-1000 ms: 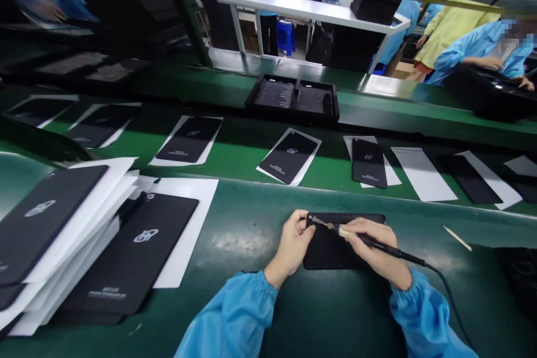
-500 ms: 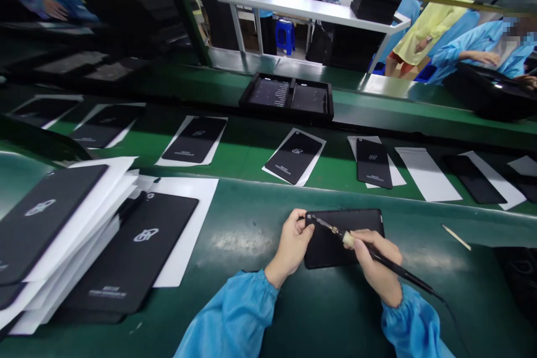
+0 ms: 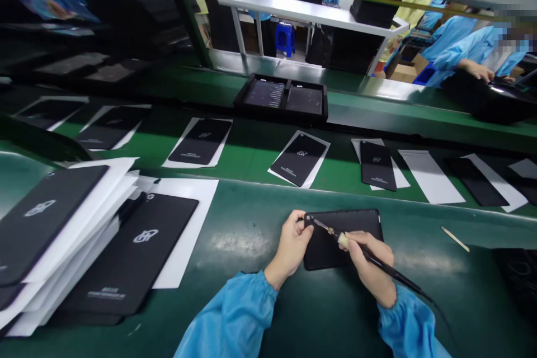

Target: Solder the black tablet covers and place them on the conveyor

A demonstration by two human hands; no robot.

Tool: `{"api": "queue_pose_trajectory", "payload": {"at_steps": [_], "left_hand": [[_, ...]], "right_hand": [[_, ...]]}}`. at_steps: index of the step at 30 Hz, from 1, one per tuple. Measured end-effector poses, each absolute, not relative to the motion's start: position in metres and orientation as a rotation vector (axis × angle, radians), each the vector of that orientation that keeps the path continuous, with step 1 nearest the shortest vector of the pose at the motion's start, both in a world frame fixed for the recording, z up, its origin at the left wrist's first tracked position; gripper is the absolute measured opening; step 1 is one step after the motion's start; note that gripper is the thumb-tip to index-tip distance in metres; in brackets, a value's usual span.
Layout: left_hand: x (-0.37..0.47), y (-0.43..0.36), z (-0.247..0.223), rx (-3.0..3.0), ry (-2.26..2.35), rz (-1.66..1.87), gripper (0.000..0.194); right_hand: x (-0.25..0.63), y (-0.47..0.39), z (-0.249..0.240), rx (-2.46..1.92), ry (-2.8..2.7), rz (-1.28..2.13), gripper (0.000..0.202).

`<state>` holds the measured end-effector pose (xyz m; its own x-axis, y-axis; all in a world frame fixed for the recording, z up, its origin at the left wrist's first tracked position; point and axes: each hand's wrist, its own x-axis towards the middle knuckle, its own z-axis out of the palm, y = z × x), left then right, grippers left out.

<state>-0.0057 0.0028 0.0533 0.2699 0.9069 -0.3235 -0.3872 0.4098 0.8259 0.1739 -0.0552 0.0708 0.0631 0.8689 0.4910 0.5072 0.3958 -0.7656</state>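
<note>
While the left hand pinches the black panel's corner, the right grips a soldering iron.

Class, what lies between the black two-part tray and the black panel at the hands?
In the head view, a black cover with a logo, on a white sheet, lies between the tray and the panel.

I have a glossy green surface in view. On its left side I see a slanting pile of black covers and white sheets, with a logo-marked black cover partly over a broad white sheet. Right of the middle, near the far edge, I find a black panel. Further right lies a thin pale stick, near a dark object I can't identify at the right edge.
</note>
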Motion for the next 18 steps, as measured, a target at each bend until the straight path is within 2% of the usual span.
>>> {"api": "queue_pose_trajectory", "payload": {"at_steps": [11, 14, 18], "left_hand": [[-0.008, 0.007, 0.053, 0.718, 0.903, 0.975, 0.045], [-0.009, 0.008, 0.051, 0.707, 0.879, 0.973, 0.046], [-0.01, 0.008, 0.049, 0.706, 0.858, 0.953, 0.047]], "right_hand": [[0.18, -0.053, 0.076, -1.182, -1.542, 0.352, 0.019], [0.201, -0.039, 0.074, -1.198, -1.606, 0.199, 0.028], [0.226, -0.014, 0.065, -1.317, -1.893, 0.033, 0.023]]}}
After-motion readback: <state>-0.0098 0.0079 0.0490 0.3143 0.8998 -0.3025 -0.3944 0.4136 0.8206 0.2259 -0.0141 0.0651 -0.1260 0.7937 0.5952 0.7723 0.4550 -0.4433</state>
